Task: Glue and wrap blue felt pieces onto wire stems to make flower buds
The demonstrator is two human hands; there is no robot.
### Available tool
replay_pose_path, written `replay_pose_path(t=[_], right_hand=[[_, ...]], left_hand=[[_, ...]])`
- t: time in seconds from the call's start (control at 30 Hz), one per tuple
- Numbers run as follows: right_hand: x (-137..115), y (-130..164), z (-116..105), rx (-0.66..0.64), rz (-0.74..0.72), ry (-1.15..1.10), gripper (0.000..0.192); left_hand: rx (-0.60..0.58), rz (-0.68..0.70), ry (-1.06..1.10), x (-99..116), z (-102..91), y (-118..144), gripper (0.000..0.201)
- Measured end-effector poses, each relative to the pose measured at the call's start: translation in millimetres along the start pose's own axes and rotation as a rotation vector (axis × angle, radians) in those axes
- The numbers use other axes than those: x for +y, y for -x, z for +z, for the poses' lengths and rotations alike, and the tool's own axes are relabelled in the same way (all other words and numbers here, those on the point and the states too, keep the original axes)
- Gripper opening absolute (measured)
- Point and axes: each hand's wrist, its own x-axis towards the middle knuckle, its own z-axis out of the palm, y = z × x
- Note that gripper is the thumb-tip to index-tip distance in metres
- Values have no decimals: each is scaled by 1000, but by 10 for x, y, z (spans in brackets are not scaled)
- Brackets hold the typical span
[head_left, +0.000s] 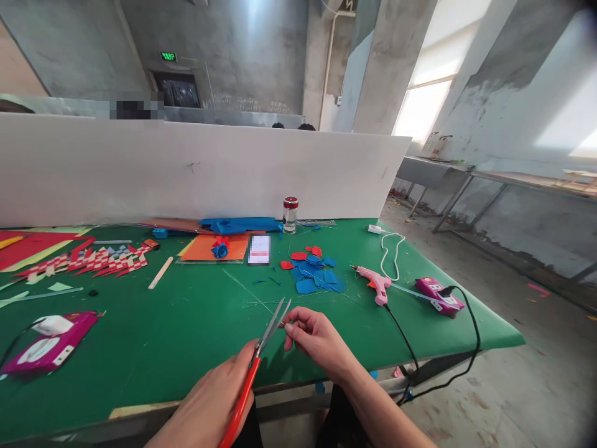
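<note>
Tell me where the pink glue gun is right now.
In the head view the pink glue gun lies on the green table's right side, between the blue paper pieces and the magenta box.

Pink glue gun (375, 284), glass jar (290, 215), phone (259, 249) on green table (186, 323)

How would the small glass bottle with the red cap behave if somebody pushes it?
The glass bottle stands upright and narrow on the green table, so a push near its red cap would probably tip it. On its side, its round body would likely roll. It looks like glass, perhaps fragile.
</note>
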Motion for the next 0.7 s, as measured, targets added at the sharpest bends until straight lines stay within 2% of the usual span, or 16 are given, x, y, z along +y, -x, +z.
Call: replay_pose_path(t=[0.13,0.3,0.53,0.7], right_hand=[[48,-31,-13,-60,93,-128,42],[127,-106,-161,-149,169,-221,46],[145,-84,-150,-148,169,-230,42],[127,-73,-103,-134,140,-197,43]], left_hand=[[-97,48,-182,175,-31,-82,53],[-173,147,-253,191,-110,-148,59],[-139,127,-140,68,-91,-227,60],[-123,124,-116,125,-99,-211,56]])
